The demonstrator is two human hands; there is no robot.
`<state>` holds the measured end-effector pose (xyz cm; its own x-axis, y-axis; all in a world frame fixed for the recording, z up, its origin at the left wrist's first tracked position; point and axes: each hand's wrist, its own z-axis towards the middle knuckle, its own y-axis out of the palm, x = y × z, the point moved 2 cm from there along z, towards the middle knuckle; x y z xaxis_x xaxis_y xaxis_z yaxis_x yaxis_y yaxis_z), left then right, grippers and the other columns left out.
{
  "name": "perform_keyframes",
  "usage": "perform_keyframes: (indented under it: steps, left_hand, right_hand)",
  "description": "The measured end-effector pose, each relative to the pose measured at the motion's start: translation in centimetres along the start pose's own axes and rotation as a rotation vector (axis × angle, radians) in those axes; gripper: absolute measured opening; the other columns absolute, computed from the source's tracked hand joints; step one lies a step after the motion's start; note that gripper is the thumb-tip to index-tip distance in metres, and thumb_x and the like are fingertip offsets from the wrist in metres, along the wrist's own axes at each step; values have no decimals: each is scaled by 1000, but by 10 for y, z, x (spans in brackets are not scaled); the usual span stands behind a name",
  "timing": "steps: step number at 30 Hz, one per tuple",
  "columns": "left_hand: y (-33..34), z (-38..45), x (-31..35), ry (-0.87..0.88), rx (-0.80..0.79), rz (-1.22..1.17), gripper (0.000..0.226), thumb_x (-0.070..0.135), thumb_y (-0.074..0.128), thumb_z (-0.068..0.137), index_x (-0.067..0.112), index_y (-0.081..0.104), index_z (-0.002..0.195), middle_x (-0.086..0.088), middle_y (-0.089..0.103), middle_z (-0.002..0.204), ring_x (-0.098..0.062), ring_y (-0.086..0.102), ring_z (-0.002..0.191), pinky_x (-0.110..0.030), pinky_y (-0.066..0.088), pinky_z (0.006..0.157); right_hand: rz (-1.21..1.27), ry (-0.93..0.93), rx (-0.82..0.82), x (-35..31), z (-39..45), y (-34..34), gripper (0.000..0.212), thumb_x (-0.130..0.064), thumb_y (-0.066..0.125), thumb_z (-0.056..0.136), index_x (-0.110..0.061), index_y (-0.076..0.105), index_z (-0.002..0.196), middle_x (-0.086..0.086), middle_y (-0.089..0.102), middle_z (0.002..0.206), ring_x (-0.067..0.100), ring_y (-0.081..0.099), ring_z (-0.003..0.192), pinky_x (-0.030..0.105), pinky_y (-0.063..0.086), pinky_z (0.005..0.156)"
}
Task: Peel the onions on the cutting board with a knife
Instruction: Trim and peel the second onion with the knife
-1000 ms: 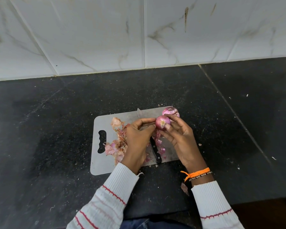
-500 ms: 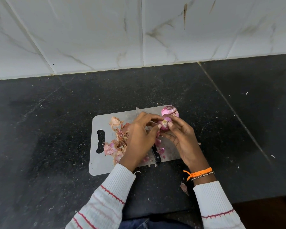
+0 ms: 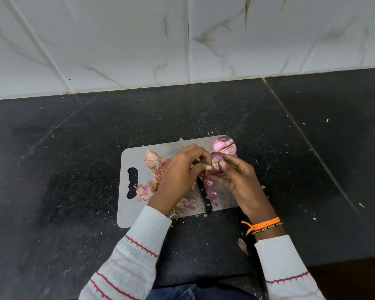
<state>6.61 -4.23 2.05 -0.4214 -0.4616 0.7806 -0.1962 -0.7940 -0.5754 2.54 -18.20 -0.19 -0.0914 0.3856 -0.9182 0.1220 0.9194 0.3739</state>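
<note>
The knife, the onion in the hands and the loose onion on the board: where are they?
knife [image 3: 204, 197]: head view, on its black handle.
held onion [image 3: 215, 163]: head view, on its pale cut end.
loose onion [image 3: 223, 145]: head view, on its pink top.

There is only one view, from a wide-angle camera on the person's head. It looks forward and steeply down at the black worktop [image 3: 74, 148], with the white tiled wall [image 3: 139, 40] filling the upper part of the frame. The cutting board [image 3: 126, 213] lies near the centre, quite close to the camera. Both sleeves enter from the bottom edge, and the left hand [image 3: 180, 174] and the right hand [image 3: 240, 180] meet over the board. Straight lines bend toward the edges of the picture.
</note>
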Motion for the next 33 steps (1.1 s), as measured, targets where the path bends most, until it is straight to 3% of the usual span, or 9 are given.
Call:
perform_keyframes:
  steps: [3, 8, 11, 15, 21, 25, 30, 33]
  left_hand:
    - [2, -2, 2, -51, 51, -81, 22, 2, 69, 80, 22, 59, 77, 11, 58, 84, -4, 59, 78, -12, 47, 69]
    - [7, -6, 3, -105, 158, -242, 31, 2, 69, 80, 31, 61, 86, 11, 63, 90, -5, 63, 78, -21, 53, 71]
    - [7, -8, 3, 15, 200, -134, 30, -1, 69, 79, 23, 70, 98, 10, 64, 93, -3, 61, 86, -15, 50, 78]
    - [6, -8, 4, 157, 245, 47, 16, 3, 72, 78, 10, 74, 92, 9, 64, 87, -4, 61, 82, -13, 50, 76]
    - [9, -9, 4, 150, 160, 73, 11, 1, 65, 82, 10, 65, 89, 1, 59, 87, -6, 55, 81, -18, 47, 73]
    - [9, -11, 5, 90, 195, -2, 17, 2, 63, 85, 14, 63, 97, 7, 59, 91, -2, 56, 82, -12, 47, 71]
    - [7, -11, 3, 167, 220, 60, 15, 0, 64, 83, 12, 68, 92, 5, 61, 85, -4, 56, 82, -11, 46, 73]
    - [9, -12, 3, 231, 198, 148, 12, 10, 54, 88, 8, 65, 91, 0, 61, 86, -7, 56, 77, -12, 45, 67]
  right_hand:
    - [70, 11, -9, 0, 1, 0, 21, -4, 48, 91, -5, 63, 105, 8, 72, 92, 18, 70, 83, 25, 57, 70]
    - [135, 16, -3, 0, 1, 1, 22, -3, 47, 91, -5, 61, 108, 6, 73, 90, 16, 71, 82, 24, 58, 70]
    - [126, 7, -3, -2, 0, 1, 22, -2, 48, 90, -6, 62, 107, 5, 73, 89, 16, 71, 80, 23, 57, 68]
    - [72, -8, 9, -2, -2, -1, 22, 0, 50, 90, -7, 63, 107, 8, 72, 93, 16, 71, 83, 23, 57, 68]
    - [-4, -15, 16, -2, -3, -3, 24, -4, 54, 88, -9, 63, 110, 9, 71, 99, 18, 70, 86, 23, 57, 69]
    - [-15, -16, -3, -2, -4, -3, 29, -15, 59, 79, -11, 63, 108, 7, 72, 97, 19, 70, 88, 26, 58, 72]
    - [-27, -15, -8, -2, -6, -3, 31, -17, 61, 75, -12, 64, 105, 5, 73, 94, 19, 70, 89, 29, 59, 76]
    - [-37, -11, 0, 0, -6, -2, 29, -15, 61, 76, -12, 65, 105, 8, 72, 98, 19, 70, 90, 30, 59, 77]
